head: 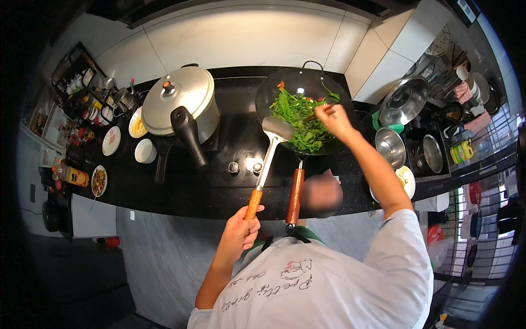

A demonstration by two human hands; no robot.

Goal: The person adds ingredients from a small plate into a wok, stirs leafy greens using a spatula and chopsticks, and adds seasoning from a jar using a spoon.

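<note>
My left hand (239,231) grips the wooden handle of a metal wok spatula (268,158), whose blade (279,128) lies over the near left rim of a black wok (267,88). Cooked leafy greens (302,107) with bits of red fill the middle of the wok. Over the right side of the greens is my right hand (332,118), its fingers closed around a thin brown utensil, perhaps chopsticks, that points down into them. The wok's reddish wooden handle (295,197) reaches towards my body, right of the spatula handle.
A large pressure cooker (181,94) stands left on the black hob, its handle towards me. Further left are a white bowl (145,151), plates (111,140), a dish of food (99,181) and bottles. Metal basins (390,147) and a sink lie right. A blurred patch covers the counter's front edge.
</note>
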